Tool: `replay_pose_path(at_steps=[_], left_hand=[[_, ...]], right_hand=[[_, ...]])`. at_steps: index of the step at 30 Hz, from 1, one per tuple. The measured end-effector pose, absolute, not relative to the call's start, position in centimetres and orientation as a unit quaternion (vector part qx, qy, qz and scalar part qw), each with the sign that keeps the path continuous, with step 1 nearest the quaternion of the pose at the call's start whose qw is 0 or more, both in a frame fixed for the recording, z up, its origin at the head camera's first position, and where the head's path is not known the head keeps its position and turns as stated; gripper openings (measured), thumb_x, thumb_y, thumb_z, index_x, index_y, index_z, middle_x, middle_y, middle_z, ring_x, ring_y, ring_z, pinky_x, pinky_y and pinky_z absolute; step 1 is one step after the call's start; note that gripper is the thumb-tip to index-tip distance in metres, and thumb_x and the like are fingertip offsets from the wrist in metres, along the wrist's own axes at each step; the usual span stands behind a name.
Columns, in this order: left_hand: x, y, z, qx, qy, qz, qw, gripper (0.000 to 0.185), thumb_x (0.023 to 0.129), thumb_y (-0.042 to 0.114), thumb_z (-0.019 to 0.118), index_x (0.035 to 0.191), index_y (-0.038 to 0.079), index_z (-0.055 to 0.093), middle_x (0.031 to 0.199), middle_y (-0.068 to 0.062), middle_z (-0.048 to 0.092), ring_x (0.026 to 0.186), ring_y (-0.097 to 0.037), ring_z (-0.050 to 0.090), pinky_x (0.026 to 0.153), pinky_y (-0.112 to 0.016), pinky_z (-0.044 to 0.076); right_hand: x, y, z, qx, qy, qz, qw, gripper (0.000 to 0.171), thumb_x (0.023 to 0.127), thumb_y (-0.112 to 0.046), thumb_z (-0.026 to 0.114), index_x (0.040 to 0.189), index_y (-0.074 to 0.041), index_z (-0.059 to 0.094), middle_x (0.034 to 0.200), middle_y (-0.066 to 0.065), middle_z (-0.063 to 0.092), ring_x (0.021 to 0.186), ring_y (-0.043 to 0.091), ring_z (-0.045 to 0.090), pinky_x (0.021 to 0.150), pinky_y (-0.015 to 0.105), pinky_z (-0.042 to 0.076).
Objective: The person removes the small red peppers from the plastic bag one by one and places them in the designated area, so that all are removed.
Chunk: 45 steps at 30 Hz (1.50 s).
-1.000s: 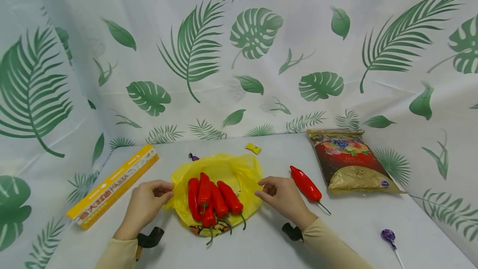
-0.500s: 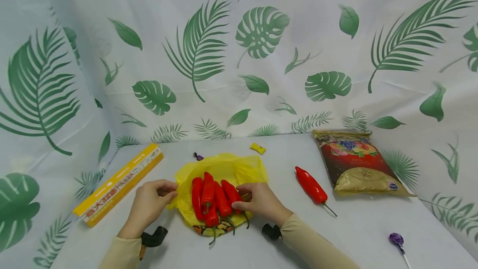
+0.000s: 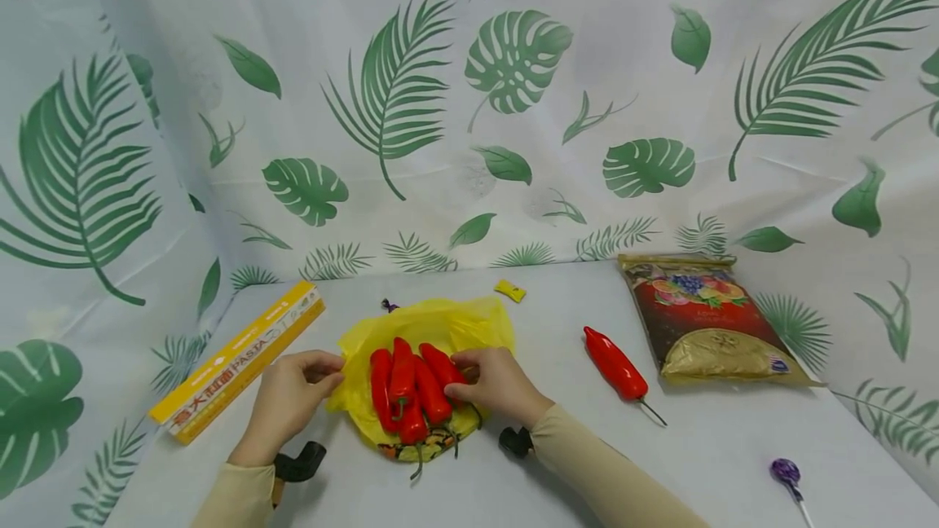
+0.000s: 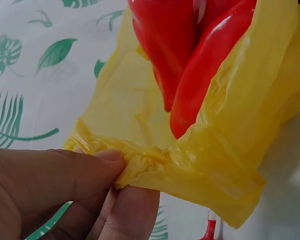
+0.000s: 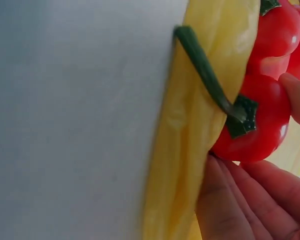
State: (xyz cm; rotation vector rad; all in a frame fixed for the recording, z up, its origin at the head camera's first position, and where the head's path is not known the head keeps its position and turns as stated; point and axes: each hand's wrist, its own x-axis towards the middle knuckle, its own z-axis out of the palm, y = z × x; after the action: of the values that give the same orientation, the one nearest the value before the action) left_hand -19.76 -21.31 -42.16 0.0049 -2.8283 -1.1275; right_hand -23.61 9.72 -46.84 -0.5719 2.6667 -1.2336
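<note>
A yellow plastic bag (image 3: pixel 480 324) lies spread open, with several red peppers (image 3: pixel 401 377) bunched in it, their green stems toward the near side. My left hand (image 3: pixel 289 398) pinches the bag's left edge between thumb and fingers; the left wrist view shows the crumpled film (image 4: pixel 140 160) caught there. At the right of the bunch, my right hand (image 3: pixel 502 385) grips the outermost pepper (image 3: pixel 438 361), thumb on one side and fingers on the other. The right wrist view shows that pepper's round stem end (image 5: pixel 257 120) beside the bag's rim.
One loose red pepper (image 3: pixel 614 365) lies to the right, near a red and gold pouch (image 3: pixel 704 316). A pasta box (image 3: pixel 238 361) lies at the left. Behind the bag are a small yellow packet (image 3: pixel 510 291) and a purple-wrapped candy (image 3: pixel 390 305); a purple lollipop (image 3: pixel 786 473) lies front right.
My right hand has left the bag's right edge, moved left and taken hold of the outermost pepper, which has shifted slightly left. My left hand still pinches the bag. The view has turned slightly.
</note>
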Motion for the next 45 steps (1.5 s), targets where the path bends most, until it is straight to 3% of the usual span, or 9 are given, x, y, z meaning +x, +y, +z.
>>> replay_pose_path(at_steps=[5,19,29,38,45], left_hand=[[-19.7,-21.6,-42.0,0.014,-0.926,-0.373,0.049,0.014,0.091,0.01,0.079,0.106,0.008,0.079,0.097,-0.006,0.079,0.082,-0.014,0.072,0.064,-0.02,0.056],[-19.5,-21.7,-42.4,0.02,-0.927,-0.372,0.05,0.014,0.091,0.009,0.079,0.104,0.008,0.079,0.098,-0.006,0.079,0.084,-0.016,0.07,0.066,-0.019,0.055],[-19.2,-21.7,-42.7,0.017,-0.931,-0.36,0.052,0.014,0.09,0.01,0.08,0.104,0.01,0.08,0.1,-0.005,0.079,0.089,-0.017,0.072,0.072,-0.022,0.057],[-19.1,-21.6,-42.8,0.01,-0.935,-0.352,0.051,0.014,0.09,0.013,0.08,0.104,0.011,0.08,0.099,-0.005,0.08,0.091,-0.019,0.073,0.072,-0.022,0.055],[-19.1,-21.6,-43.0,0.01,-0.935,-0.35,0.052,0.015,0.09,0.013,0.081,0.104,0.011,0.08,0.099,-0.006,0.08,0.088,-0.017,0.072,0.069,-0.022,0.054]], right_hand=[[-24.3,9.2,-47.0,-0.193,0.888,-0.411,0.076,0.052,0.089,-0.031,0.083,0.132,-0.003,0.07,0.123,0.01,0.076,0.104,0.021,0.075,0.089,0.036,0.062],[-24.7,8.0,-46.2,-0.199,0.897,-0.391,0.06,0.043,0.09,-0.028,0.082,0.124,-0.004,0.075,0.116,0.008,0.078,0.098,0.018,0.072,0.086,0.035,0.061],[-23.4,9.7,-45.1,-0.181,0.9,-0.393,0.048,0.042,0.09,-0.026,0.082,0.126,-0.007,0.075,0.118,0.007,0.078,0.099,0.017,0.073,0.084,0.033,0.062],[-22.0,11.7,-44.0,-0.163,0.907,-0.387,0.036,0.042,0.091,-0.025,0.081,0.129,-0.01,0.074,0.121,0.007,0.077,0.1,0.016,0.071,0.086,0.034,0.061],[-20.7,14.5,-43.6,-0.115,0.912,-0.393,0.011,0.04,0.088,-0.023,0.084,0.125,-0.013,0.076,0.116,0.004,0.078,0.095,0.014,0.07,0.08,0.03,0.062]])
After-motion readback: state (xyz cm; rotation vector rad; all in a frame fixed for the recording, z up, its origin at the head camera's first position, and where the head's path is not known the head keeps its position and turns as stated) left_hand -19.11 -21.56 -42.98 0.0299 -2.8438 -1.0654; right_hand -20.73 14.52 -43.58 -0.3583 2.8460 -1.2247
